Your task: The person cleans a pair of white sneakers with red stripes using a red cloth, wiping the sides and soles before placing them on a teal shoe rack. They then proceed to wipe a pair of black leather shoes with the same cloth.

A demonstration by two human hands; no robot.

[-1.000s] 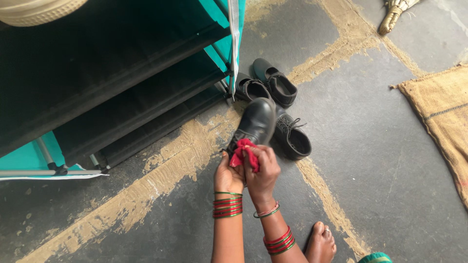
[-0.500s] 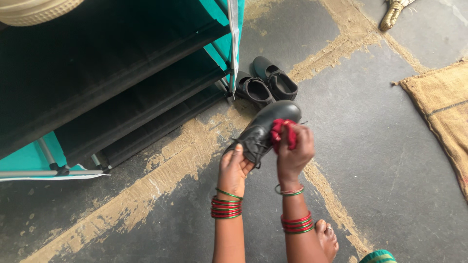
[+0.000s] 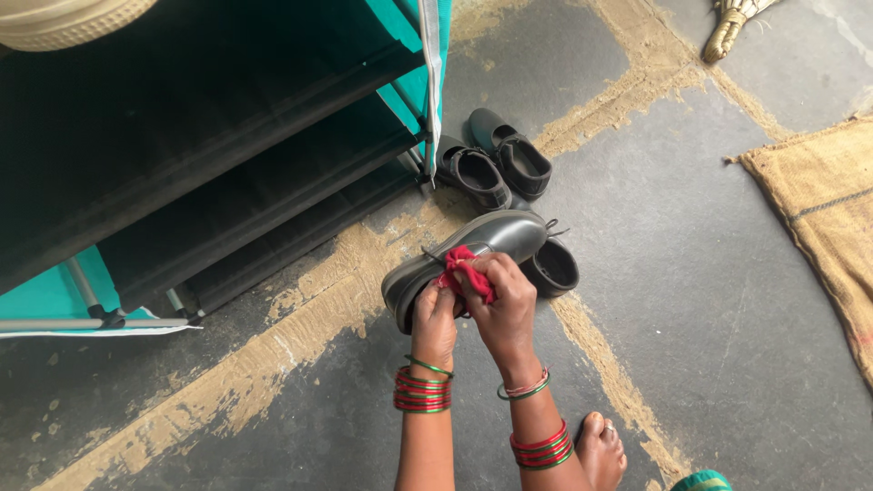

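Grip, right hand [image 3: 506,305]: your fingers are curled tight around a red cloth [image 3: 466,270], pressing it against the side of a black shoe [image 3: 464,256].
Grip, left hand [image 3: 435,325]: you clasp the heel end of the black shoe from below, fingers wrapped on it, the thumb side partly hidden behind the right hand.
Black shoe: held off the floor [image 3: 709,273], lying tilted, toe pointing up-right, sole edge turned toward the shelf side.
Red cloth: bunched, sitting on the shoe's upper near its opening, between your two hands.
Second shoe [image 3: 553,267]: on the floor just beyond the held one, opening upward, laces showing at its far side.
Pair of black strap shoes [image 3: 496,168]: side by side on the floor by the front corner of the teal shoe rack [image 3: 414,86].
Shoe rack: dark shelves, teal fabric cover, filling the upper left.
Burlap sack [image 3: 818,209]: flat along the right edge of the floor.
Wrists: red and green bangles [image 3: 423,391] on both.
Foot [image 3: 602,450]: bare, at the bottom edge, right of your forearm.
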